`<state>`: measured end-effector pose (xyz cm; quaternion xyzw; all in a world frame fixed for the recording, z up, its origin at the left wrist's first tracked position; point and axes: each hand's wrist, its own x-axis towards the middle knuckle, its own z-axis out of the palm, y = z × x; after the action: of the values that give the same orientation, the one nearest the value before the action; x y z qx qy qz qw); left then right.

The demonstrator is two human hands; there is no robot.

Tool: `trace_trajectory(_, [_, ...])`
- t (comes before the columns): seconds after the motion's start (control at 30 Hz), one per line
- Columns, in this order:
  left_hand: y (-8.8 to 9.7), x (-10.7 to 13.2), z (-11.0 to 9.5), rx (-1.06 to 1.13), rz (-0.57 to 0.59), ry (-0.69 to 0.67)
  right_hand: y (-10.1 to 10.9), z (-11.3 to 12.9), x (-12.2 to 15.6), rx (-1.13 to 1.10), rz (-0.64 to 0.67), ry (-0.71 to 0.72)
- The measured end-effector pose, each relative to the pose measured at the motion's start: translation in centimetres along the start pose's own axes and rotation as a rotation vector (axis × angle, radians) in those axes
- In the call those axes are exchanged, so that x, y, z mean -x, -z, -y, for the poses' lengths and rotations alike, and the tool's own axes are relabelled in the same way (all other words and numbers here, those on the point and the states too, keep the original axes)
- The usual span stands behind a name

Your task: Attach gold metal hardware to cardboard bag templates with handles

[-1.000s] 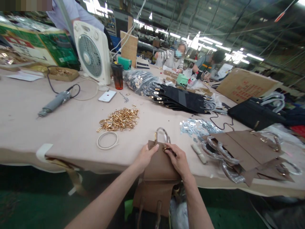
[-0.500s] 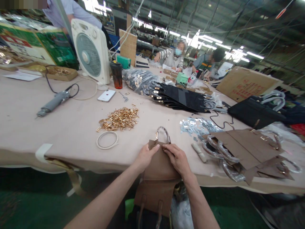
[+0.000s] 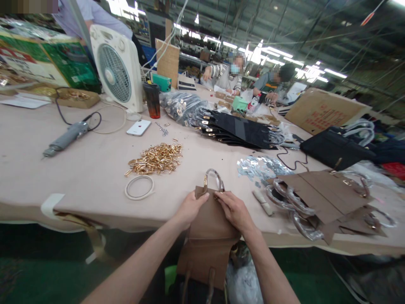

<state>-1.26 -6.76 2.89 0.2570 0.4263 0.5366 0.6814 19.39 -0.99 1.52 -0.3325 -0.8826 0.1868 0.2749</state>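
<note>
A brown handbag piece (image 3: pixel 210 219) hangs over the table's front edge, its upper end on the tabletop. From that end rises a handle (image 3: pixel 214 172) wrapped in clear plastic, with gold hardware at its foot. My left hand (image 3: pixel 190 209) grips the left edge of the panel, thumb on top beside the handle's base. My right hand (image 3: pixel 234 210) is closed at the right base of the handle, fingers bent over the panel; whether a small part sits under the fingertips is hidden. Lower down, more brown panel with two handles (image 3: pixel 211 278) lies near my lap.
Ahead lie a heap of gold fittings (image 3: pixel 158 158), a tape roll (image 3: pixel 139 188) and thin metal plates (image 3: pixel 259 168). Brown bags (image 3: pixel 325 194) are at right, black bag pieces (image 3: pixel 240 128) further back. A power screwdriver (image 3: pixel 66 138), phone (image 3: pixel 138 127) and fan (image 3: pixel 117 69) stand left. Two co-workers sit across.
The view has shifted slightly, so the table things sit a little further left. Both hands keep their hold on the brown handbag piece, with barely any finger movement.
</note>
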Motion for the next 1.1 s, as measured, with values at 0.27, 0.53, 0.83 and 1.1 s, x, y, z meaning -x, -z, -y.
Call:
trace_trajectory(0.27, [0.1,-0.3,0.5,-0.021,-0.016,-0.005,0.3,0.2,-0.4,-0.009,-0.006,-0.014])
trace_trajectory(0.53, [0.0,-0.3,0.4,-0.045,-0.033,-0.028,-1.4,0.9,0.6,0.112,-0.088,-0.049])
trace_trajectory(0.83, [0.0,-0.4,0.3,-0.057,-0.039,-0.03,-1.3,0.9,0.7,0.267,-0.03,-0.042])
trace_trajectory(1.1, [-0.1,-0.5,0.5,-0.12,-0.09,-0.085,-1.9,1.9,0.5,0.397,-0.119,-0.057])
